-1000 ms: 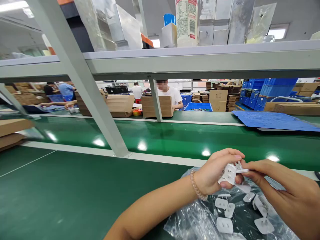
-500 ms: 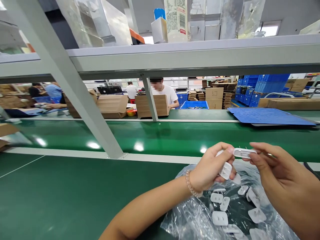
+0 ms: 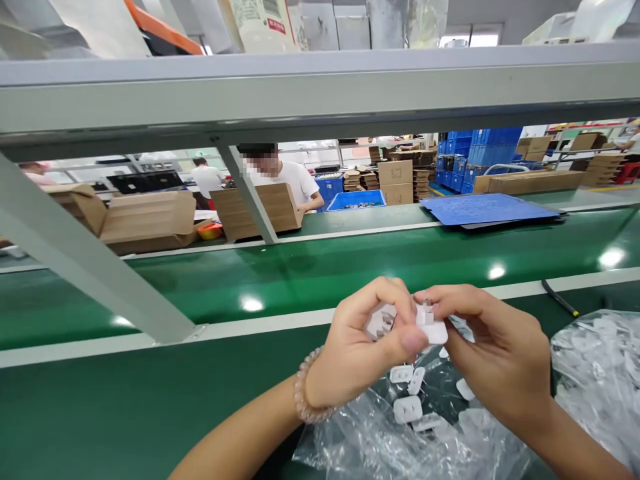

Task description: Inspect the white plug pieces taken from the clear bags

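Observation:
My left hand (image 3: pixel 365 343), with a beaded bracelet on its wrist, is closed around white plastic plug plates. One plug plate (image 3: pixel 436 332) is pinched between its thumb and fingers, a metal prong pointing up. Another plate (image 3: pixel 379 323) with metal prongs sits inside the curled fingers. My right hand (image 3: pixel 495 353) is closed at the right side of the front plate, index finger and thumb against it. Below, several loose white plug plates (image 3: pixel 407 409) lie on and around a clear plastic bag (image 3: pixel 370 440). Fingers partly hide the held pieces.
A second clear bag (image 3: pixel 600 360) of white parts lies at the right, near a black-handled tool (image 3: pixel 559 298). Beyond runs a green belt (image 3: pixel 320 270) with blue sheets (image 3: pixel 490 209). A shelf beam (image 3: pixel 320 93) crosses above. A person (image 3: pixel 295 183) works behind a carton.
The view has swung right. My hands have come closer together, and the plug plate held between them has turned from edge-on to prong up. The second bag has come into view.

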